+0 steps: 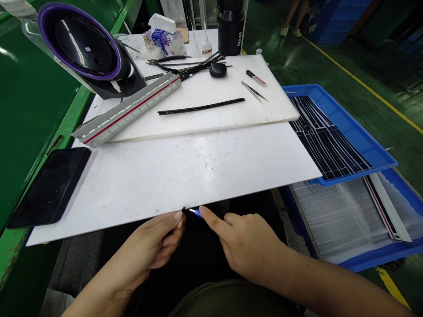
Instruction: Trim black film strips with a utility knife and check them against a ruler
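At the table's front edge my left hand (161, 240) is closed in a pinch on a small black piece (184, 210), most of which the fingers hide. My right hand (246, 240) is closed around a slim blue-handled tool (198, 213), index finger stretched along it. The tool's thin metal tip points left and meets or nearly meets the black piece; its exact kind is hidden by the hand. Dark crumbs lie on the white tabletop (148, 176) near both hands. Beyond them, a black strip (201, 107) rests on a white foam board (211, 121).
A grey-white train-side panel (128, 110) with a red stripe leans across the board's left end, near a fan (87, 44) and a tablet (49, 187). Tweezers (254, 91), pliers (165, 61) and a black bottle (230, 28) stand farther back. Blue trays (380, 158) hold strips at right.
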`<state>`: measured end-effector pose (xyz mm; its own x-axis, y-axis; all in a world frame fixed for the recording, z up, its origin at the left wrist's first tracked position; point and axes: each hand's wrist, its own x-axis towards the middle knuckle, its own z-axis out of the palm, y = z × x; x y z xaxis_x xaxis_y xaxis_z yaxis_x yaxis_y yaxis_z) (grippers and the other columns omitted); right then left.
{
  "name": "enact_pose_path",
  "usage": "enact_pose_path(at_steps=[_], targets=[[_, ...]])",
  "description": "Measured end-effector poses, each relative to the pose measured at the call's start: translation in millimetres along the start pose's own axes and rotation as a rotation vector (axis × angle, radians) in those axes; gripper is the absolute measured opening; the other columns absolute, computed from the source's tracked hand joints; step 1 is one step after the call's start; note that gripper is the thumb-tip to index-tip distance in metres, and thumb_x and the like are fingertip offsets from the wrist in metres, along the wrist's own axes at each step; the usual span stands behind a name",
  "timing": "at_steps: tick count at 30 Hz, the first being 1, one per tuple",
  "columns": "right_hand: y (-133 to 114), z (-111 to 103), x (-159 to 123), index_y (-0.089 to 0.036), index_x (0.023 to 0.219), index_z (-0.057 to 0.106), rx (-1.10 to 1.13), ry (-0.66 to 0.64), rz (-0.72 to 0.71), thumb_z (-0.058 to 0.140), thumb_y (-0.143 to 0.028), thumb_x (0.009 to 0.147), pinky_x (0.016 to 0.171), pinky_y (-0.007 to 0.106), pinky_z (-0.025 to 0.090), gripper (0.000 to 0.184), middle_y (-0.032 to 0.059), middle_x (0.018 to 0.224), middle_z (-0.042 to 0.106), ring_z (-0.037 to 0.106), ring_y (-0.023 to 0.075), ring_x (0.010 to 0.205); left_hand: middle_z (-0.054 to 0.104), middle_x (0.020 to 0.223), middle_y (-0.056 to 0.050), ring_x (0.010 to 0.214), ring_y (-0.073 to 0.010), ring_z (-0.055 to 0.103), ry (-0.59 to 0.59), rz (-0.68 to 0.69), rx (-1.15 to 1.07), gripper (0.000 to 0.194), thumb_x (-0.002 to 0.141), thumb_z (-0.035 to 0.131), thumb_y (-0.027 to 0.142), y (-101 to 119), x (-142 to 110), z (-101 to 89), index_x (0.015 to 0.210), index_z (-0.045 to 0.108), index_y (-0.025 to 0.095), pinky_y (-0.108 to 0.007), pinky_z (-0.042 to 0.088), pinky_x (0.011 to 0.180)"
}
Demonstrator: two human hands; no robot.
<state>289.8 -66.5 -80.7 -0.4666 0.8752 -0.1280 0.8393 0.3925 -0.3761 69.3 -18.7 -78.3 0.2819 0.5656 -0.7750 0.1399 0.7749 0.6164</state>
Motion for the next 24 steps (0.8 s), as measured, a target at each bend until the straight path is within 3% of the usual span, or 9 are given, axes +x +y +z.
enact_pose_path(at_steps=[6, 11, 18, 24], targets=[[-4.5, 4.7, -0.8, -0.025, 0.155, 0.033, -0.064, 0.028, 0.005, 0.047, -0.011, 0.086, 0.044, 0.03, 0.016, 0.072, 0.0009, 0.073, 0.062, 0.054, 0.0159, 0.049, 0.034, 0.056, 0.007, 0.044, -0.004, 0.016, 0.002, 0.014, 0.007, 0.04, 0.084, 0.062, 0.055, -0.7, 0.2, -0.7, 0.073, 0.051, 0.019, -0.015, 0.01, 0.037], [-5.6, 17.8, -4.8, -0.023, 0.156, 0.031, -0.111, 0.055, 0.012, 0.049, -0.008, 0.082, 0.043, 0.029, 0.019, 0.077, 0.0028, 0.078, 0.063, 0.054, 0.0153, 0.05, 0.032, 0.055, 0.008, 0.042, -0.0033, 0.014, -0.08, 0.005, -0.068, 0.036, 0.085, 0.064, 0.051, 0.3, -0.2, -6.0, 0.073, 0.051, 0.019, -0.013, 0.012, 0.035], [1.9, 17.4, -17.4, -0.021, 0.156, 0.031, 0.365, 0.192, 0.08, 0.034, -0.018, 0.101, 0.051, 0.026, 0.034, 0.055, 0.0001, 0.076, 0.06, 0.052, 0.0132, 0.057, 0.032, 0.051, 0.008, 0.039, -0.0017, 0.013, -0.301, -0.05, -0.365, 0.032, 0.082, 0.072, 0.044, -2.8, -19.3, -12.6, 0.071, 0.056, 0.019, -0.009, 0.014, 0.032], [2.5, 18.3, -29.2, -0.023, 0.157, 0.027, 0.508, 0.182, 0.084, 0.034, -0.016, 0.101, 0.052, 0.027, 0.036, 0.057, -0.0024, 0.076, 0.056, 0.05, 0.0124, 0.058, 0.039, 0.056, 0.005, 0.04, -0.0011, 0.016, -0.329, -0.004, -0.434, 0.028, 0.085, 0.07, 0.041, -1.2, -24.7, -11.0, 0.072, 0.061, 0.018, -0.009, 0.017, 0.032]])
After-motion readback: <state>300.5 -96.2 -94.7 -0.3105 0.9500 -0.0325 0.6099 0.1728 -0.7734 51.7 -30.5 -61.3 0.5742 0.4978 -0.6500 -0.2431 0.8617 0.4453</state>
